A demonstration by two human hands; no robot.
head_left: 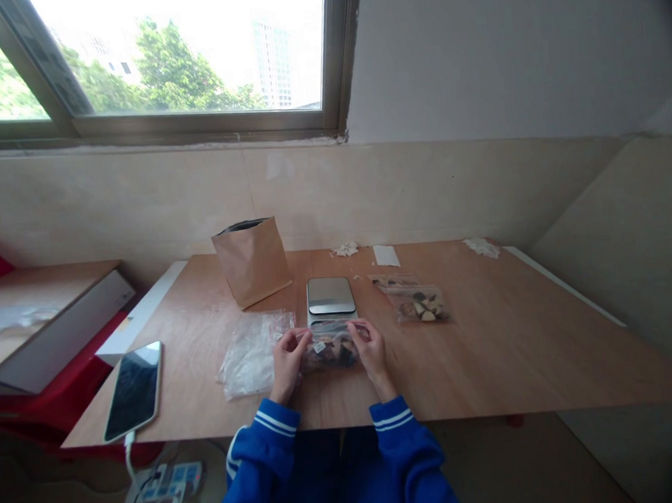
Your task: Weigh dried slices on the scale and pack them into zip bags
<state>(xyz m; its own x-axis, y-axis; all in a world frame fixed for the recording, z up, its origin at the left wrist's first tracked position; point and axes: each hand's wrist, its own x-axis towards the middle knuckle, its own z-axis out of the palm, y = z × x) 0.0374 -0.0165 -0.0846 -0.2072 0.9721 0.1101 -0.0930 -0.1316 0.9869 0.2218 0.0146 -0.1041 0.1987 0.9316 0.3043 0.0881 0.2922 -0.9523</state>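
Between my hands is a clear zip bag (331,352) with dark and pale pieces inside and a small white packet among them. My left hand (289,358) pinches its upper left corner, and my right hand (370,349) pinches the upper right corner. Just behind the bag lies a small kitchen scale (330,296) with a silver plate; the bag hides its front part. Beside my left hand is a loose pile of clear plastic bags (251,355). Off to the right rest two filled zip bags, the nearer filled bag (423,305) partly over the farther one (393,280).
A brown paper pouch (252,263) stands upright with its top open at the back left. A phone (133,391) with a charging cable lies at the left edge. White scraps (346,248) and a white card (386,256) lie at the back. A power strip (171,483) is on the floor.
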